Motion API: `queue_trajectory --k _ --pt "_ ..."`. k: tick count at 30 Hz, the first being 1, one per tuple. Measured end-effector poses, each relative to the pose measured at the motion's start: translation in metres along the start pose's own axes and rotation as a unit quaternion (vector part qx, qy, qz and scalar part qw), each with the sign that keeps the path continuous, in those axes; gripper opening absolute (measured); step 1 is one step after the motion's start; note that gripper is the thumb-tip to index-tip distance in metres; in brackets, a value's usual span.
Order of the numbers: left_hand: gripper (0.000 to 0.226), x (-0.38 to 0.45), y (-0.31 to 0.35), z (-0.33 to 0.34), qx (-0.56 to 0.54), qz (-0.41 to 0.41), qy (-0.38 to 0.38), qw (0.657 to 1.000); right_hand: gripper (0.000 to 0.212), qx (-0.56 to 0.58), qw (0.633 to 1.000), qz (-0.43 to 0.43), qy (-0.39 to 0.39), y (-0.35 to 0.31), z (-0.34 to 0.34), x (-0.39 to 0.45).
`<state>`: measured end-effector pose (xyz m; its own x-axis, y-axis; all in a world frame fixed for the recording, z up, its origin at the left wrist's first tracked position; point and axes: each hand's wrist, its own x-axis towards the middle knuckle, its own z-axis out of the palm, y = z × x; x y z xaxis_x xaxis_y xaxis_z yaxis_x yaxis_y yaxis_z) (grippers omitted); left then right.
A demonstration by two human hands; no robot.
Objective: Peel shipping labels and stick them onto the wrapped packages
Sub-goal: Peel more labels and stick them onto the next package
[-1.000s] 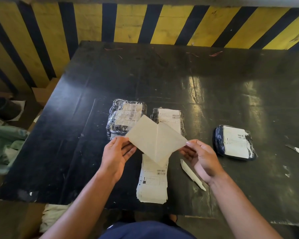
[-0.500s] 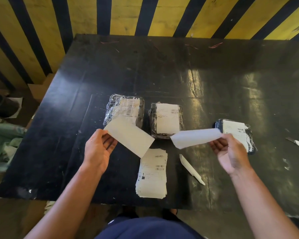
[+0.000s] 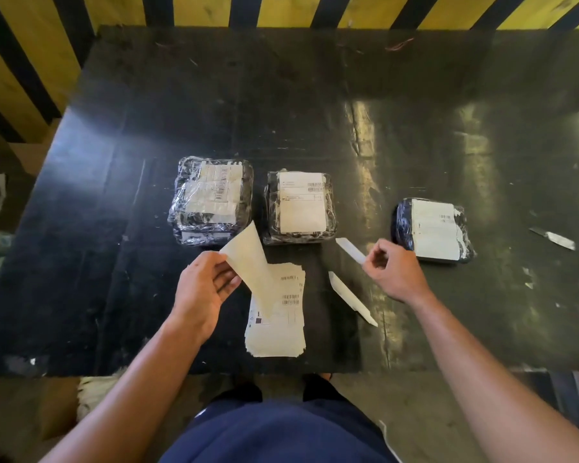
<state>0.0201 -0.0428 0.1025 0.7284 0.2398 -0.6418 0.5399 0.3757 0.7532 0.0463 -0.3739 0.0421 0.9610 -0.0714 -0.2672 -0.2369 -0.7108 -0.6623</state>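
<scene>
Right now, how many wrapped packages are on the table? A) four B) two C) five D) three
D: three wrapped packages lie on the black table: the left package, the middle package and the right package, set apart near the right hand.

Far half of the counter (image 3: 281, 95) is bare up to the striped wall (image 3: 198, 8), w/ wide open room there. Mid row blocks: three wrapped packages, left (image 3: 211, 200), centre (image 3: 300, 207), right (image 3: 433, 230); narrow gap betw. left & centre, wide lane betw. centre & right. Near edge: label stack (image 3: 276, 315) & backing strip (image 3: 351, 297) lie betw. both hands. Left side of counter bare; far right has a paper scrap (image 3: 554, 238)
</scene>
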Motion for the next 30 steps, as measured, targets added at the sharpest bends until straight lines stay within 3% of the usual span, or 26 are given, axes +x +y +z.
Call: queue_trajectory --k 9,15,18,20,23,30 --pt "0.014 -0.008 -0.029 0.027 0.028 -0.041 -0.017 0.999 0.015 -0.099 0.991 0.075 -0.041 0.055 0.050 -0.006" --pt "0.017 -0.010 -0.036 0.038 0.040 -0.054 -0.018 0.998 0.010 -0.110 0.991 0.068 -0.036 0.058 0.050 -0.018" --pt "0.014 -0.013 -0.038 0.046 0.033 -0.059 -0.021 0.997 0.007 -0.092 0.995 0.014 0.037 0.042 0.043 -0.033" --pt "0.013 -0.014 -0.039 0.052 0.023 -0.059 -0.022 0.998 0.008 -0.045 0.992 -0.069 0.097 0.015 0.040 -0.046" --pt "0.015 -0.015 -0.040 0.057 0.014 -0.051 -0.015 0.998 0.017 -0.005 0.977 -0.180 0.116 -0.038 0.043 -0.070" --pt "0.016 -0.013 -0.040 0.057 -0.005 -0.039 -0.001 0.999 0.023 -0.073 0.958 -0.235 0.151 -0.077 0.071 -0.078"
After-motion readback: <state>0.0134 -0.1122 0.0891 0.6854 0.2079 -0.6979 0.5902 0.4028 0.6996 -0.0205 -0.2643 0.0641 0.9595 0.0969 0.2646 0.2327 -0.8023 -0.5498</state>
